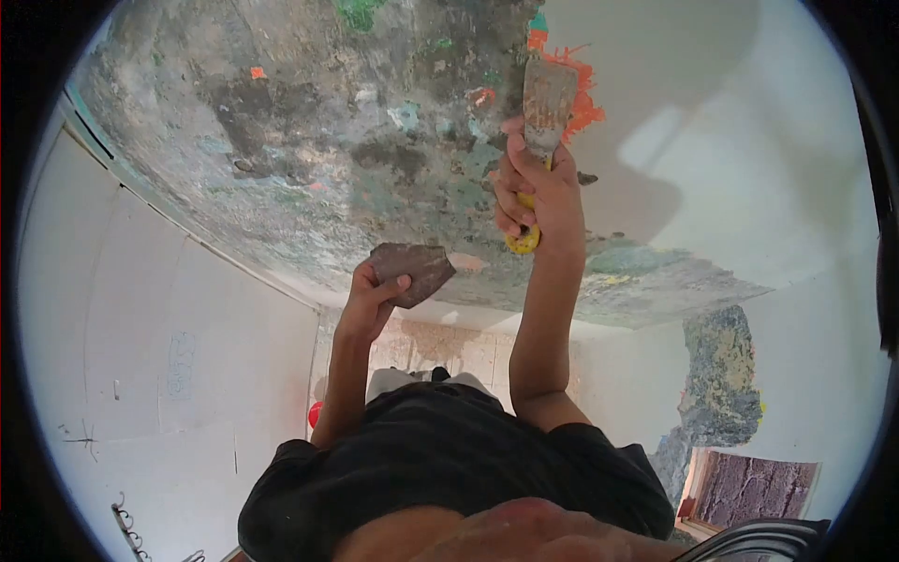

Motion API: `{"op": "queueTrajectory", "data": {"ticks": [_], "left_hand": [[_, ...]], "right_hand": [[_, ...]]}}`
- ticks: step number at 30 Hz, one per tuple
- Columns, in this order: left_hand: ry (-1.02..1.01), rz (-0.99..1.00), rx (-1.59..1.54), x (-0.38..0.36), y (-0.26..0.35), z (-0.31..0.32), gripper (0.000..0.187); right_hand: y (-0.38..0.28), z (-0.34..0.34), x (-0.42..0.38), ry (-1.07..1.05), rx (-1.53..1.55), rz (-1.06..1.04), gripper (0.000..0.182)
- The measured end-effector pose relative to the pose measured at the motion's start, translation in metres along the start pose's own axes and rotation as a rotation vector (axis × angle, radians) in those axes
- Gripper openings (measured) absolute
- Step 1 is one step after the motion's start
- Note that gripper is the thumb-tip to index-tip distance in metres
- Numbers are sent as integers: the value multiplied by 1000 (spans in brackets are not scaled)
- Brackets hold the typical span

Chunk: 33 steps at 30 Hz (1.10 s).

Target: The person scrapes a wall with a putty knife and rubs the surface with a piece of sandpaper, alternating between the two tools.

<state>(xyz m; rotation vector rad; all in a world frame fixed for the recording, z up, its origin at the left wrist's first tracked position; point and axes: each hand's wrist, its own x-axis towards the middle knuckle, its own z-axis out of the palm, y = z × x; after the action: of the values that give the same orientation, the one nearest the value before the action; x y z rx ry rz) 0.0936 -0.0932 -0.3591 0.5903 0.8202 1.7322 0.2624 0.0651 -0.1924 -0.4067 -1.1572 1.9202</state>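
Observation:
My right hand (543, 197) is wrapped round the yellow handle of a putty knife (550, 101), whose stained metal blade points up over the edge between the bare, mottled wall (309, 159) and the pale coating. Orange patches show beside the blade. Lower and to the left, my left hand (374, 298) pinches a brownish-grey angular flat piece (415, 272), thumb on its face. The piece is held in front of the wall's lower part; whether it touches the wall I cannot tell.
White panels (178, 328) stand on the left. A red round object (316, 414) is partly hidden by my left arm. Tiled floor (478, 351) shows below. At the lower right are a rough grey patch (721, 375) and a framed opening (757, 487).

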Motion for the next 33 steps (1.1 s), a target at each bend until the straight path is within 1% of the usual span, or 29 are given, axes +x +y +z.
{"op": "queueTrajectory", "data": {"ticks": [2, 5, 7, 11, 14, 17, 20, 21, 23, 28, 32, 33], "left_hand": [[-10, 26, 10, 5, 1, -3, 37], [-38, 21, 23, 6, 4, -3, 36], [-41, 1, 24, 0, 1, -2, 35], [-34, 5, 33, 4, -1, -7, 35], [-46, 3, 28, 1, -1, -1, 36], [-63, 1, 29, 2, 2, -3, 36], [-56, 4, 26, -4, -3, -3, 37], [-59, 36, 30, 1, 0, -2, 37], [-60, 31, 25, 4, -1, -6, 37], [-24, -3, 20, 0, -4, -10, 37], [-2, 2, 27, 0, -1, -12, 37], [-7, 12, 31, 4, 0, -12, 37]], "right_hand": [[-8, 2, 4, -51, 18, 11, 21], [-1, 3, 4, 4, -9, -35, 21], [3, 3, -2, 29, -14, -17, 21], [-7, 3, 3, -63, 34, -1, 20], [9, 13, 2, 75, 1, -62, 24], [1, 21, 4, -19, 68, -74, 22], [11, 15, 1, 105, -15, -57, 19], [8, 15, 5, 71, -17, -68, 19], [4, 11, 8, 18, -17, -72, 19], [11, 7, 0, 39, -15, -79, 19], [-1, 11, 7, -41, 24, -59, 20], [1, 10, 12, -30, 3, -84, 18]]}}
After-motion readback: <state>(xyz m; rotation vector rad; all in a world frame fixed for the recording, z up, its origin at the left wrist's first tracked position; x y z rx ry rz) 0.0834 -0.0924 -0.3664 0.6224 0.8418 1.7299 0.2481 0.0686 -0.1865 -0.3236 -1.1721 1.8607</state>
